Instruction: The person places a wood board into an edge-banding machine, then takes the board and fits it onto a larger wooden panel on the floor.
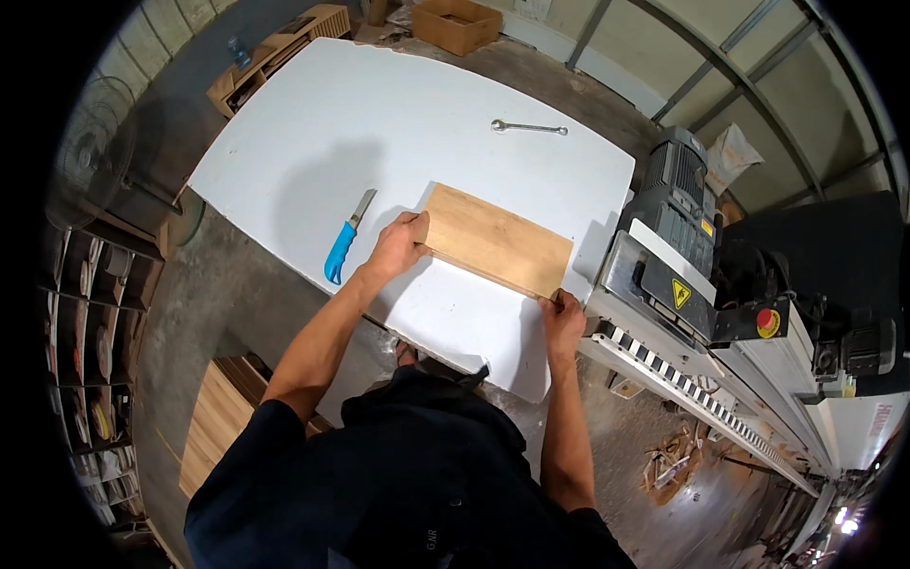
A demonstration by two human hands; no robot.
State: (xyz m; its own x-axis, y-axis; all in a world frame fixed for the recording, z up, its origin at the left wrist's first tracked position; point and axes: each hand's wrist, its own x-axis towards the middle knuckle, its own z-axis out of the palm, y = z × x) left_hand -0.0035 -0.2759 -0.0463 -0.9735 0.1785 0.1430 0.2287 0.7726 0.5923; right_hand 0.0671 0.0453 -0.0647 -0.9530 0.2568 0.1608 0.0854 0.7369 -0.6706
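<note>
A rectangular light-brown wooden board [498, 239] lies flat on the white table [360, 114], near its front right part. My left hand [398, 245] grips the board's left end. My right hand [563, 318] pinches the board's near right corner. A knife with a blue handle [345, 241] lies on the table just left of my left hand. A metal wrench [527, 127] lies farther back on the table.
A grey machine with a motor [678, 204] and a red stop button [768, 323] stands at the table's right edge. Stacked wooden boards [220, 417] lie on the floor at lower left. Shelves [90, 332] line the left side. A cardboard box [457, 24] sits behind the table.
</note>
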